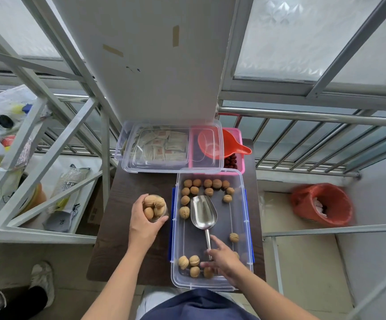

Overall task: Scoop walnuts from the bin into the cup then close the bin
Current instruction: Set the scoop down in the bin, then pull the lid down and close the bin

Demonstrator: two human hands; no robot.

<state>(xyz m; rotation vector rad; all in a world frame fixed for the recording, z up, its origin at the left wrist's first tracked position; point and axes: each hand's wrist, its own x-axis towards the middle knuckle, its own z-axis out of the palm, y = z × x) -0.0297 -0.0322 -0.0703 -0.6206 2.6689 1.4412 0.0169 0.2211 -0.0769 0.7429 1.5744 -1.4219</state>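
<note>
The clear rectangular plastic bin with blue side latches (241,227) served as the reference point for this record.

Left of the bin, on the dark brown tabletop (115,227), stood the small clear plastic cup (156,207), filled to the brim with brown whole walnuts. The left hand (143,224) was wrapped around the cup from the near side, fingers and thumb gripping its wall.

Inside the bin, loose walnuts (207,187) lay in a cluster along the far end, with a smaller group in the near left corner and one alone toward the right wall. The shiny metal scoop (203,212) lay empty on the bin floor near the middle, bowl toward the far end, handle toward the person. The right hand (223,258) was over the handle's near end with fingers spread and loose; whether it was touching the handle could not be determined.

Behind the bin, the clear plastic lid (172,147) rested across a second clear container of sachets and a pink container holding an orange-red plastic scoop (224,145).

Assessment: scooping appeared complete and the scoop was being set down or let go. The next move called for the right hand to clear the bin, reach behind it for the lid, seat it squarely and press the latches shut. Whether the scoop was to stay inside could not be judged.
</note>
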